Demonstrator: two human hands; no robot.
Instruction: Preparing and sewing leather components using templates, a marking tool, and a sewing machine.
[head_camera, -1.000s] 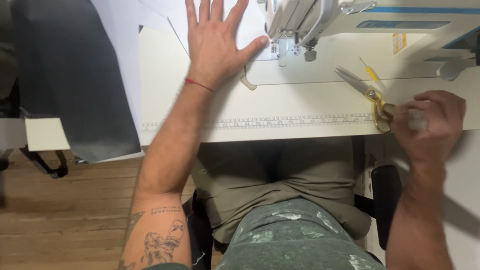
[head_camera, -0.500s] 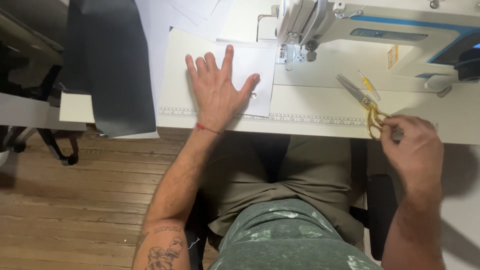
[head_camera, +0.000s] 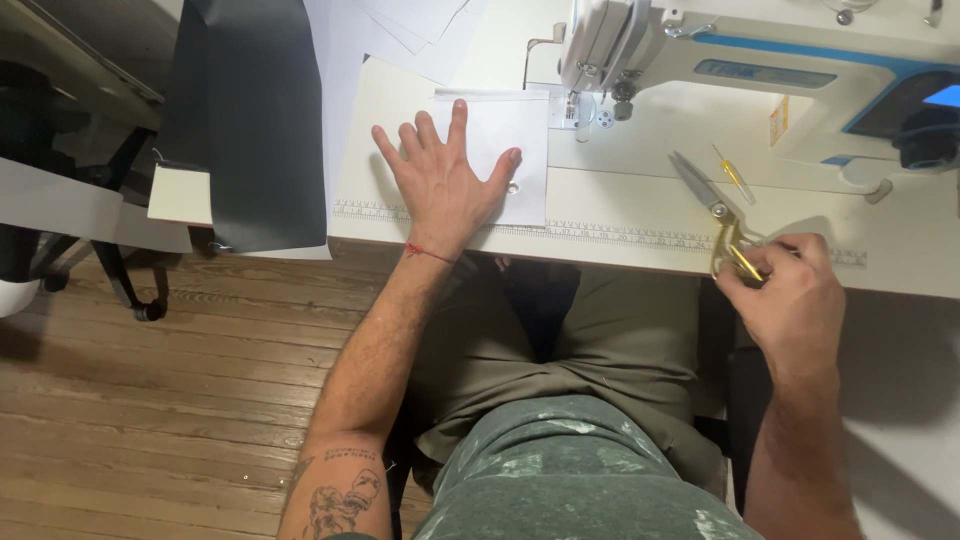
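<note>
I see the left hand (head_camera: 440, 185) spread flat on the white fabric piece (head_camera: 510, 150) before the sewing machine (head_camera: 700, 60); the right hand (head_camera: 785, 300) grips the scissors (head_camera: 715, 205), apparently by their gold handles, beside a yellow tool (head_camera: 735, 178), dark cloth (head_camera: 250, 120) draped leftward

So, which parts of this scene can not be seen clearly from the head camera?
- Scissors handles: mostly covered by the right hand.
- Sewing machine: top and right end cut off by the picture edge.
- White piece: partly under the left hand.
- Needle: too small to tell.
</note>
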